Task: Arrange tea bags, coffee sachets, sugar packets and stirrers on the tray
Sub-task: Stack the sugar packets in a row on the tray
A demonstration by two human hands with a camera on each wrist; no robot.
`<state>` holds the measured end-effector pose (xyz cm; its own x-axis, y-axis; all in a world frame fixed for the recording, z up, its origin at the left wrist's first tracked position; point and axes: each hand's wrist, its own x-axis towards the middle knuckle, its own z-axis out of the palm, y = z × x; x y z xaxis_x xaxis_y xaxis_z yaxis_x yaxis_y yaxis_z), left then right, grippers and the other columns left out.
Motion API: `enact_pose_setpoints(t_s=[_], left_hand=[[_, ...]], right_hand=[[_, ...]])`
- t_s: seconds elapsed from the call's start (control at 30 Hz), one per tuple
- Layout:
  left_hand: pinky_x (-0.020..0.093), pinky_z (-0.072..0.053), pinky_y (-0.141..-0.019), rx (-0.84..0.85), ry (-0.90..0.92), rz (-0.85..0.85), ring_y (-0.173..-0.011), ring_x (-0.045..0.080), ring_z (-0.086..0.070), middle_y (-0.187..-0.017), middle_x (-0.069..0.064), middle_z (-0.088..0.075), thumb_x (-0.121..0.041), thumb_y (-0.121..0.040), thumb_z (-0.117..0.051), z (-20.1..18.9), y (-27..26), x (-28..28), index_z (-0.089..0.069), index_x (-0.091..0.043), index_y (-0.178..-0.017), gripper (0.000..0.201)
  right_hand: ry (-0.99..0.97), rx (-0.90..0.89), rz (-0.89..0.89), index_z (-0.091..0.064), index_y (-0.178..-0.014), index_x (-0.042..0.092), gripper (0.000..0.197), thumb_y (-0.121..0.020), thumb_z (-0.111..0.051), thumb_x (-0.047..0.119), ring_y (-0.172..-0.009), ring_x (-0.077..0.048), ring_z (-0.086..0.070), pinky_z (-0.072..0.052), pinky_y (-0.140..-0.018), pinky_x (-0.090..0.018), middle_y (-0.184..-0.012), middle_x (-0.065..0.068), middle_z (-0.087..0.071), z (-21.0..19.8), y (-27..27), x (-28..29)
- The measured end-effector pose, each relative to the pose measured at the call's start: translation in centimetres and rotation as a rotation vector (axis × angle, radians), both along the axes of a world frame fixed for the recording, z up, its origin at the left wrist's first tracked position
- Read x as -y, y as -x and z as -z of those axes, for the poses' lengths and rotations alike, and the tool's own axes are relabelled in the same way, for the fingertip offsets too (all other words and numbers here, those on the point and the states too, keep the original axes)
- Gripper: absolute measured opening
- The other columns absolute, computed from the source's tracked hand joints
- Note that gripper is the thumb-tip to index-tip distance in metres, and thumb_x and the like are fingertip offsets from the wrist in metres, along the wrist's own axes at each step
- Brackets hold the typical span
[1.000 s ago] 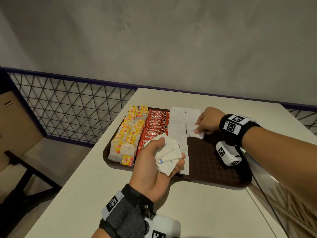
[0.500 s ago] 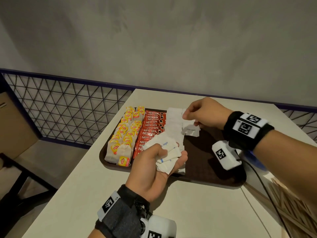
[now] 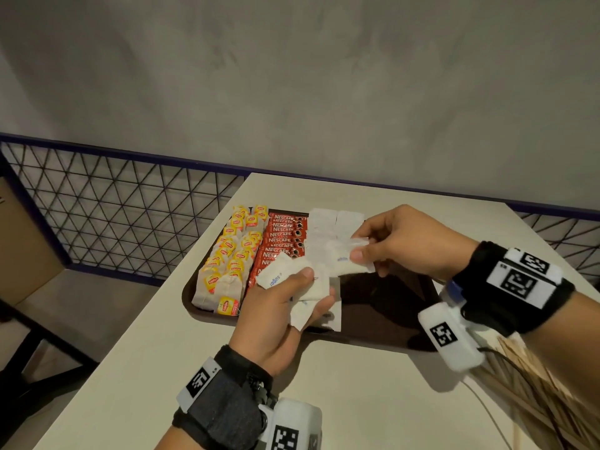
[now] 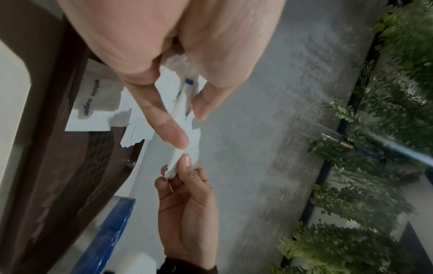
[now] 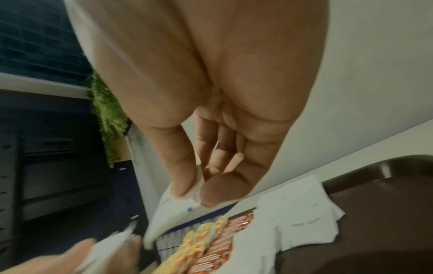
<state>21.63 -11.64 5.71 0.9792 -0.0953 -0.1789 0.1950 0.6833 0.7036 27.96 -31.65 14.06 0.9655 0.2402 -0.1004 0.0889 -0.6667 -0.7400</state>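
Both hands work above the brown tray (image 3: 389,326): left hand (image 3: 279,319) clutches a sugar-packet bundle (image 3: 292,284), right hand (image 3: 406,241) pinches one white sugar packet (image 3: 344,261) (light, limp paper, probably best held by its edge).

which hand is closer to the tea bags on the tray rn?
Left. The left hand holds a bunch of sugar packets just right of the tea bags; the right hand pinches one packet farther right, beyond the coffee sachets.

Left hand (image 3: 279,306) palm-up with fingers curled, right hand (image 3: 406,245) opposite in a thumb-and-forefinger pinch.
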Motion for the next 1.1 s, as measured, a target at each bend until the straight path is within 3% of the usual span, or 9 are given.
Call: enact_pose_setpoints(t_s=[0.1, 0.27, 0.4, 0.57, 0.7, 0.83, 0.97, 1.03, 1.1], left_hand=[[0.04, -0.065, -0.07, -0.035, 0.026, -0.018, -0.105, 0.044, -0.072, -0.114, 0.02, -0.075, 0.008, -0.093, -0.062, 0.2, -0.1, -0.1, -0.069, -0.005, -0.114, 0.027], [0.048, -0.063, -0.081, -0.054, 0.044, -0.012, -0.099, 0.048, -0.073, -0.104, 0.02, -0.077, 0.015, -0.091, -0.057, 0.1, 0.0, 0.1, -0.068, -0.006, -0.107, 0.028], [0.048, -0.063, -0.081, -0.051, 0.058, -0.011, -0.1, 0.049, -0.072, -0.103, 0.021, -0.077, 0.015, -0.091, -0.055, 0.0, 0.0, 0.1, -0.068, -0.006, -0.105, 0.029], [0.049, -0.062, -0.081, -0.06, 0.056, -0.013, -0.096, 0.047, -0.073, -0.095, 0.019, -0.078, 0.015, -0.092, -0.055, -0.1, 0.0, 0.2, -0.068, -0.002, -0.105, 0.025], [0.046, -0.062, -0.079, -0.05, 0.041, 0.01, -0.102, 0.049, -0.071, -0.09, 0.016, -0.079, 0.014, -0.093, -0.054, -0.3, 0.3, 0.2, -0.067, -0.002, -0.106, 0.024], [0.048, -0.062, -0.082, -0.048, 0.049, 0.002, -0.091, 0.043, -0.075, -0.091, 0.016, -0.079, 0.014, -0.092, -0.054, -0.4, 0.3, 0.3, -0.069, -0.005, -0.101, 0.026], [0.056, -0.055, -0.093, -0.073, 0.068, -0.001, -0.086, 0.045, -0.073, -0.084, 0.017, -0.077, 0.015, -0.092, -0.044, -0.3, 0.2, 0.3, -0.073, -0.003, -0.095, 0.035], [0.06, -0.051, -0.101, -0.083, 0.083, 0.016, -0.1, 0.056, -0.067, -0.084, 0.021, -0.076, 0.014, -0.092, -0.037, -0.3, 0.2, 0.3, -0.065, 0.001, -0.105, 0.033], [0.06, -0.05, -0.101, -0.058, 0.072, 0.035, -0.11, 0.059, -0.064, -0.093, 0.021, -0.077, 0.015, -0.092, -0.036, -0.3, 0.3, 0.2, -0.062, 0.001, -0.111, 0.035]], right_hand=[[0.047, 0.026, 0.138, -0.078, -0.096, 0.007, 0.011, -0.088, -0.082, 0.013, -0.057, -0.017, -0.068, -0.059, -0.07, -0.033, -0.088, -0.019, -0.077, 1.1, -3.0, 1.2], [0.175, -0.048, 0.205, -0.079, -0.094, 0.008, 0.012, -0.084, -0.084, 0.012, -0.071, -0.018, -0.068, -0.061, -0.062, -0.029, -0.097, -0.014, -0.077, 3.3, -7.9, 1.6], [0.237, -0.128, 0.213, -0.077, -0.088, 0.004, 0.018, -0.078, -0.089, 0.012, -0.067, -0.021, -0.065, -0.055, -0.06, -0.03, -0.082, -0.016, -0.077, 4.8, -9.5, 0.8], [0.268, -0.19, 0.237, -0.073, -0.086, -0.005, 0.021, -0.078, -0.089, 0.005, -0.067, -0.028, -0.067, -0.062, -0.079, -0.042, -0.072, -0.017, -0.071, 5.9, -10.0, 0.3], [0.272, -0.178, 0.266, -0.074, -0.094, -0.005, 0.026, -0.078, -0.09, 0.007, -0.058, -0.023, -0.066, -0.063, -0.079, -0.042, -0.071, -0.016, -0.071, 5.9, -10.1, 0.2], [0.279, -0.168, 0.291, -0.074, -0.102, -0.008, 0.033, -0.078, -0.089, 0.007, -0.059, -0.023, -0.068, -0.064, -0.076, -0.04, -0.074, -0.016, -0.073, 5.7, -10.0, 0.0], [0.32, -0.102, 0.272, -0.072, -0.104, -0.006, 0.036, -0.08, -0.088, 0.016, -0.078, -0.033, -0.075, -0.063, -0.086, -0.05, -0.094, -0.022, -0.078, 4.4, -9.5, 0.0], [0.321, -0.003, 0.252, -0.071, -0.104, 0.001, 0.033, -0.084, -0.085, 0.024, -0.079, -0.03, -0.076, -0.065, -0.077, -0.042, -0.093, -0.016, -0.077, 3.1, -8.8, 0.0], [0.195, 0.031, 0.195, -0.072, -0.102, 0.007, 0.027, -0.087, -0.083, 0.027, -0.068, -0.019, -0.072, -0.061, -0.06, -0.027, -0.087, -0.006, -0.073, 1.6, -7.0, -0.7]])
